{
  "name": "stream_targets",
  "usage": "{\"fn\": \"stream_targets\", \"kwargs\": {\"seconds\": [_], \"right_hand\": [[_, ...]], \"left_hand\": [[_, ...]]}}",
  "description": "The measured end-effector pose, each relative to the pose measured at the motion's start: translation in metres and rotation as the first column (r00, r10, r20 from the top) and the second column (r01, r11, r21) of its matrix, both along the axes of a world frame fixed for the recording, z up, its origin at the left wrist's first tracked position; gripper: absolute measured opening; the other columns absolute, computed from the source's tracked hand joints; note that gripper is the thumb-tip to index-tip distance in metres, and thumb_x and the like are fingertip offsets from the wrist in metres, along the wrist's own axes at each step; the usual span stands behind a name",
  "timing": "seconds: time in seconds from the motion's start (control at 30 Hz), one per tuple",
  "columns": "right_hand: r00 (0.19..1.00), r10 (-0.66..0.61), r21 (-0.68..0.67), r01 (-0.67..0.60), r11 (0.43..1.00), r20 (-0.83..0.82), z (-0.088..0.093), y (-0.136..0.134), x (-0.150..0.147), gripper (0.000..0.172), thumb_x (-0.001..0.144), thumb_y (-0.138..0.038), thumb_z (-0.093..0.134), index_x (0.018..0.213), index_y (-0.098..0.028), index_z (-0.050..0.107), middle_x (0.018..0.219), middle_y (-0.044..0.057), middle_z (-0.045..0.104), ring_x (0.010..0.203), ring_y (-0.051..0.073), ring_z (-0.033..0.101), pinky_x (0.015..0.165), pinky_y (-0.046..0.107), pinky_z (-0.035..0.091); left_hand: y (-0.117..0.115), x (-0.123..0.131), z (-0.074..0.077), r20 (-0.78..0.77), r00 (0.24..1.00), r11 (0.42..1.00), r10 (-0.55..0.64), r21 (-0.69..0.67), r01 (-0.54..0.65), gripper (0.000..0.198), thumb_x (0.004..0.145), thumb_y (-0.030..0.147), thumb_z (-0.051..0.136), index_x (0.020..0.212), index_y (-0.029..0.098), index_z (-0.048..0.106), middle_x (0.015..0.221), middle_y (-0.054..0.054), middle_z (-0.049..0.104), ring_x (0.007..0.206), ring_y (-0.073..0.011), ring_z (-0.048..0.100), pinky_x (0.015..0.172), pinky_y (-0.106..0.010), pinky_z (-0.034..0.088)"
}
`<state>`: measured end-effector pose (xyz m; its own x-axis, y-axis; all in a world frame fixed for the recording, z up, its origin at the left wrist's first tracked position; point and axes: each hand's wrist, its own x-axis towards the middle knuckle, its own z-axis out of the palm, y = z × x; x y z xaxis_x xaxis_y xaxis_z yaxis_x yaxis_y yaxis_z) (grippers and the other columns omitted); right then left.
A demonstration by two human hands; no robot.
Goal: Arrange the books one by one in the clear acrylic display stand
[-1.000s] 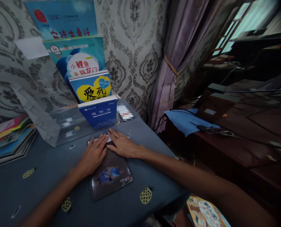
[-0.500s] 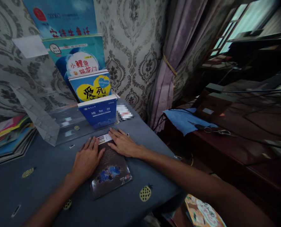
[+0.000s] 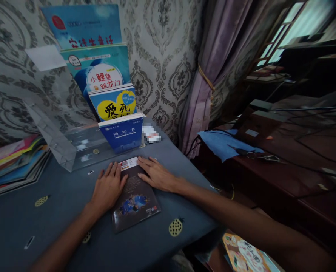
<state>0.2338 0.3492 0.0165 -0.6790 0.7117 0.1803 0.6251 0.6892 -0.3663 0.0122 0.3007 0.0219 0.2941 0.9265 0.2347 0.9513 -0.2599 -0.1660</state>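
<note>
A dark-covered book (image 3: 136, 189), with blue figures near its lower end and a white label strip (image 3: 128, 163) along its top, lies flat on the grey-blue tablecloth. My left hand (image 3: 108, 185) rests along its left edge, fingers stretched forward and thumb over the cover. On the other side, my right hand (image 3: 159, 175) lies flat across the upper right edge, its fingers extended. Neither hand is wrapped around anything. Just beyond the book stands a blue booklet (image 3: 123, 135), in front of several upright books, including a blue and yellow one (image 3: 115, 104).
A clear acrylic stand (image 3: 62, 151) surrounds the upright books. Stacked colourful books (image 3: 17, 166) lie at the left. Right of the table, a blue cloth (image 3: 221, 141) and scissors (image 3: 262, 156) rest on a dark red surface. An orange-covered book (image 3: 245, 251) lies below the table edge.
The view has shifted slightly. My right hand has slid a little to the right on the book, showing more of the white label. My left hand stays at the left edge.
</note>
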Motion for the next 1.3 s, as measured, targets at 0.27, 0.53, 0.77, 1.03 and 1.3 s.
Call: {"fn": "stream_targets", "kwargs": {"seconds": [0.27, 0.53, 0.77, 1.03, 1.3], "right_hand": [[0.997, 0.039, 0.014, -0.038, 0.999, -0.072, -0.004, -0.024, 0.016, 0.052, 0.102, -0.037, 0.049, 0.145, -0.008, 0.051, 0.151, 0.021, 0.05, 0.144, 0.028, 0.044, 0.122, 0.054, 0.031], [0.976, 0.116, 0.066, -0.105, 0.992, -0.182, -0.009, -0.048, 0.037, 0.041, 0.1, -0.033, 0.054, 0.135, -0.014, 0.062, 0.142, 0.018, 0.061, 0.135, 0.026, 0.056, 0.118, 0.052, 0.038], [0.961, 0.151, 0.071, -0.138, 0.988, -0.23, -0.01, -0.066, 0.048, 0.035, 0.099, -0.028, 0.056, 0.13, -0.014, 0.066, 0.137, 0.017, 0.064, 0.13, 0.026, 0.06, 0.114, 0.051, 0.042], [0.962, 0.151, 0.127, -0.124, 0.984, -0.228, -0.013, -0.066, 0.047, 0.032, 0.098, -0.026, 0.057, 0.126, -0.014, 0.067, 0.134, 0.016, 0.067, 0.126, 0.026, 0.063, 0.111, 0.05, 0.045], [0.927, 0.195, 0.228, -0.124, 0.966, -0.32, -0.008, -0.067, 0.045, 0.02, 0.099, -0.018, 0.052, 0.099, -0.017, 0.072, 0.098, 0.009, 0.078, 0.095, 0.019, 0.072, 0.1, 0.042, 0.051]], "left_hand": [[0.0, 0.001, 0.002, -0.044, 0.999, 1.0, 0.02, 0.003, -0.02, 0.047, 0.102, 0.034, 0.039, 0.138, 0.009, 0.057, 0.143, -0.019, 0.058, 0.133, -0.0343, 0.055, 0.107, -0.055, 0.047], [0.0, 0.0, -0.002, 0.02, 1.0, 0.999, -0.019, 0.029, 0.019, 0.045, 0.102, 0.03, 0.04, 0.135, 0.006, 0.058, 0.142, -0.023, 0.059, 0.133, -0.0353, 0.056, 0.109, -0.056, 0.044], [0.007, -0.005, -0.008, 0.128, 0.984, 0.992, -0.128, 0.027, 0.125, 0.044, 0.101, 0.025, 0.037, 0.138, 0.01, 0.055, 0.144, -0.019, 0.058, 0.136, -0.0294, 0.054, 0.112, -0.053, 0.044], [-0.012, 0.017, -0.011, 0.239, 0.893, 0.918, -0.381, -0.019, 0.396, 0.045, 0.102, 0.026, 0.041, 0.144, 0.017, 0.05, 0.151, -0.012, 0.052, 0.143, -0.0232, 0.046, 0.118, -0.05, 0.038], [-0.046, 0.029, -0.001, 0.257, 0.829, 0.833, -0.496, -0.127, 0.538, 0.051, 0.104, 0.036, 0.042, 0.151, 0.018, 0.039, 0.157, -0.009, 0.044, 0.148, -0.0222, 0.036, 0.121, -0.052, 0.034]]}}
